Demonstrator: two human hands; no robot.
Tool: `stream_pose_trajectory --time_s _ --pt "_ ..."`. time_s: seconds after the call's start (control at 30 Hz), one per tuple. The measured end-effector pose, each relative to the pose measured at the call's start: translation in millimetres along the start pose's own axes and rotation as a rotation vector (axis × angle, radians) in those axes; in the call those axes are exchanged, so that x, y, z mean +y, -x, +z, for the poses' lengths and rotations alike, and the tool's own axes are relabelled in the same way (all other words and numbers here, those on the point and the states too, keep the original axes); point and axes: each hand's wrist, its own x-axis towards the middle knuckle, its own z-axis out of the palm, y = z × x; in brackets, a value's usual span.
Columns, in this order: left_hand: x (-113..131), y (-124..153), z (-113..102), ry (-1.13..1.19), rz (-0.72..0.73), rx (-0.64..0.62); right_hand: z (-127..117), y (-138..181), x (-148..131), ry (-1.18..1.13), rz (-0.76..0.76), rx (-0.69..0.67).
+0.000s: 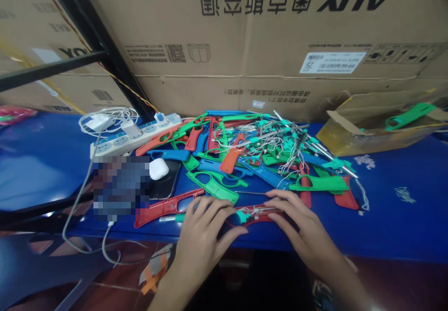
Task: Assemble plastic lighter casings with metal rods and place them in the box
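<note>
A red lighter casing half [266, 217] lies on the blue tabletop near its front edge, with a teal part [241, 216], thin white wires and a metal tube set in it. My left hand [206, 229] is closed over its left end, fingers curled, thumb along the near side. My right hand [299, 222] pinches its right end between thumb and fingers. Left of my left hand rests another red casing half [157, 210]. A green-handled tool with a metal shaft [168, 218] runs partly under that hand. A thin metal rod [250, 192] lies just beyond the casing.
Behind my hands spreads a pile of coloured casings [210, 185] and wired metal tubes [273, 138]. A power strip [136, 136], a blurred-out device [122, 187] and a white earbud case [158, 169] sit left. An open carton [371, 134] stands right, below a large cardboard box [245, 31].
</note>
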Motion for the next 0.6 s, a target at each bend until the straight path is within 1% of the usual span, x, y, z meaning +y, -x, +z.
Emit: stream_pose_trajectory --time_s 0.13,0.33,0.47,0.6 --pt "-0.1 -1.3 -0.9 0.01 -0.023 -0.037 0.1 0.3 -0.1 0.006 0.0 0.006" --pt "1.7 -2.1 -1.9 0.007 -0.07 -0.059 0.6 -0.3 0.9 0.003 -0.002 0.025" --pt "0.9 -3.8 -3.6 0.031 -0.063 -0.099 0.5 -2.0 0.3 0.01 0.006 0.02" --pt "0.0 -3.7 -2.4 0.011 -0.051 -0.1 0.0 -3.4 0.1 0.02 -0.001 0.018"
